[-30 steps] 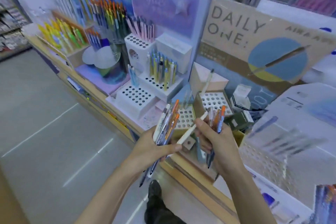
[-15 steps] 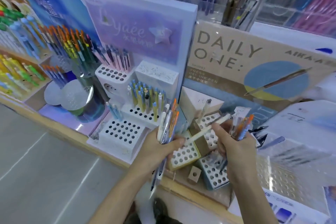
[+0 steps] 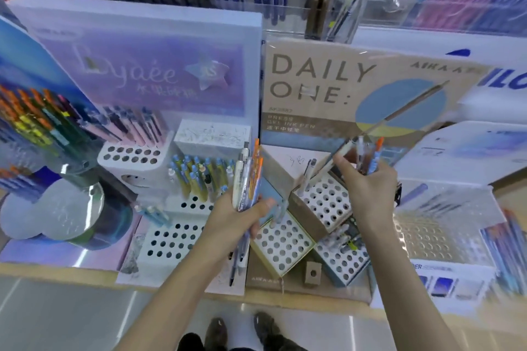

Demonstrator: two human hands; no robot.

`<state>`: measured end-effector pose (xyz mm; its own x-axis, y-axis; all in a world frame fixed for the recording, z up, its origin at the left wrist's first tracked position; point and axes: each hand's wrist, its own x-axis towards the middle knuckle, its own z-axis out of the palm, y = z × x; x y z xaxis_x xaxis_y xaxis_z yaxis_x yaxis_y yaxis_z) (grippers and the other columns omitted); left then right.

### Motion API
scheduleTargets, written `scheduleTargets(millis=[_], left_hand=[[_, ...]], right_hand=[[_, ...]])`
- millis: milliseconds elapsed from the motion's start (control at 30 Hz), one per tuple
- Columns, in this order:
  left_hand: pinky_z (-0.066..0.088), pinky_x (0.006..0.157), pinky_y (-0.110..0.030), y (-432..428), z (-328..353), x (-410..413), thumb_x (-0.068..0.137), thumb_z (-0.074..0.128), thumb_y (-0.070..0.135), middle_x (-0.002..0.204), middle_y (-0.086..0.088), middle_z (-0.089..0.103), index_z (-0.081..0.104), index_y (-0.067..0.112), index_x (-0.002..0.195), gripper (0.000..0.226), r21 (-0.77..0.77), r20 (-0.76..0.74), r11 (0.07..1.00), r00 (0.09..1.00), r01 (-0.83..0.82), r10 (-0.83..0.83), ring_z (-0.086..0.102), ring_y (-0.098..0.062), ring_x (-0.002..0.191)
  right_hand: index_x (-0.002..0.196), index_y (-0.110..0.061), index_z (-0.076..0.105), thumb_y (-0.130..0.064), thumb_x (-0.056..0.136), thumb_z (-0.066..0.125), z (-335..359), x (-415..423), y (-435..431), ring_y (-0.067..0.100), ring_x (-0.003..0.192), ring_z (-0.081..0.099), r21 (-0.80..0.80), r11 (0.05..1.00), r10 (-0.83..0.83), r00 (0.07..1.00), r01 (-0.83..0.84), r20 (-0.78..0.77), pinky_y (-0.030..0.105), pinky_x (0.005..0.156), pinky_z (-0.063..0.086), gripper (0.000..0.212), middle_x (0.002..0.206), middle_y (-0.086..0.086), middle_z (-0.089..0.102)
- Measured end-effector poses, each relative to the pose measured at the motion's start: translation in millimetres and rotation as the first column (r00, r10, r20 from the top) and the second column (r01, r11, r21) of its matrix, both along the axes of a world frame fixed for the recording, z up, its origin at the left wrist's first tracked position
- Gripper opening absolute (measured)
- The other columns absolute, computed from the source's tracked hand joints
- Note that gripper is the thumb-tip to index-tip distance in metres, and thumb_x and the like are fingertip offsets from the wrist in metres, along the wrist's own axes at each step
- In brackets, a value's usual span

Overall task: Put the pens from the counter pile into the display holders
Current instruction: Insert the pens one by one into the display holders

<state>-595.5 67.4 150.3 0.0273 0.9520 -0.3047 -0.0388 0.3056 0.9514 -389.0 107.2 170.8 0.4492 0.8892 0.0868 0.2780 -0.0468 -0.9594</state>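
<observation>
Two hands up over a shop counter [image 3: 94, 272], both full of pens. Left hand [image 3: 238, 218] closed tight around a bunch of pens [image 3: 248, 179], thumb pressed across the front, orange and white tops poking up, tips hanging down below the palm. Right hand [image 3: 368, 188] closed around a smaller bunch [image 3: 368, 158], with one pale pen [image 3: 342, 148] pinched at the fingertips and tilted up to the left. Held just above the brown holder [image 3: 322, 208], white top full of round holes, almost all bare. One lone pen [image 3: 308, 177] standing in a back hole of that holder. Two more holey blocks lower down: a yellow-edged one [image 3: 281, 245] right beside the left hand, and a blue one [image 3: 343, 261] nearer the front edge. Small brown cube [image 3: 312, 273] lying in front of them. Off to the left, a white stepped holder [image 3: 171, 239] with blue and yellow pens [image 3: 199, 177] standing in the middle step and pink ones [image 3: 137, 128] on the top step. Behind it all, a purple sign [image 3: 142, 71] and a tan sign [image 3: 328, 85] reading "DAILY ONE:". Much blur at the edges. Two shoes [image 3: 242, 330] down on the floor.
</observation>
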Motion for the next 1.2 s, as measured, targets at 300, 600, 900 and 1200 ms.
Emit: scheduleTargets(millis=[300,600,900,1200], left_hand=[[0.043,0.05,-0.019,6.9,-3.0,-6.6,0.081,0.072,0.025,0.049,0.005,0.051,0.058,0.016,0.085,0.017,-0.006,-0.017,0.999,0.999,0.032,-0.033,0.047,-0.01,0.044],[0.044,0.05,-0.022,9.6,0.8,-5.6,0.082,0.072,0.022,0.05,0.008,0.051,0.057,0.013,0.085,0.018,0.004,0.007,1.0,1.0,0.026,-0.026,0.046,-0.009,0.044],[0.045,0.048,-0.02,1.5,6.0,3.8,0.081,0.07,0.022,0.056,0.015,0.057,0.056,0.017,0.1,0.024,0.023,0.106,0.998,0.993,0.055,-0.057,0.045,-0.008,0.045],[0.044,0.048,-0.021,-9.1,2.1,2.6,0.087,0.066,0.013,0.055,0.004,0.05,0.058,0.013,0.092,0.01,0.021,0.179,1.0,0.984,0.008,-0.011,0.045,-0.011,0.046]], right_hand=[[0.059,-0.01,0.043,-0.02,0.084,0.072,-6.9,-10.4,0.7,0.007,0.04,0.025,-0.066,0.99,0.128,0.991,-0.125,0.039,0.02,0.043,0.024,0.04,0.043,-0.01,0.036],[0.057,-0.033,0.036,-0.011,0.086,0.07,-20.0,-16.9,-9.2,0.002,0.039,0.035,-0.074,0.98,0.195,0.973,-0.187,0.124,0.013,0.042,0.028,0.049,0.041,-0.019,0.043],[0.095,-0.031,0.05,-0.032,0.09,0.064,-8.6,-8.2,-25.6,0.001,0.069,0.049,-0.119,0.958,0.265,0.964,-0.261,0.02,0.021,0.065,0.042,0.015,0.08,-0.014,0.049],[0.084,-0.009,0.062,-0.018,0.093,0.052,6.1,-27.6,-51.3,0.008,0.072,0.064,0.041,0.944,0.265,0.681,-0.326,-0.683,0.025,0.071,0.057,0.016,0.073,-0.002,0.066]])
